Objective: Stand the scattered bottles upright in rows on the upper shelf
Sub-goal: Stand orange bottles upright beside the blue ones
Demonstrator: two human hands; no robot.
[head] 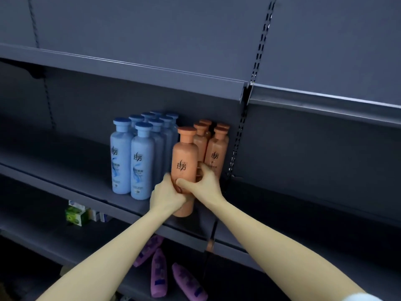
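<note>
The upper shelf [65, 166] carries a block of blue bottles [132, 157] and, just to their right, two short orange rows [217, 148]. The held orange bottle [184, 161] is upright at the shelf's front edge, directly before the left orange row. The left hand [168, 197] and right hand [206, 184] both clasp its lower body, so it probably only needs sliding straight back.

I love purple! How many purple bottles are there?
3 purple bottles, all lying on the lower shelf: one beside the left forearm, one middle, one right. Arms may hide more.
</note>
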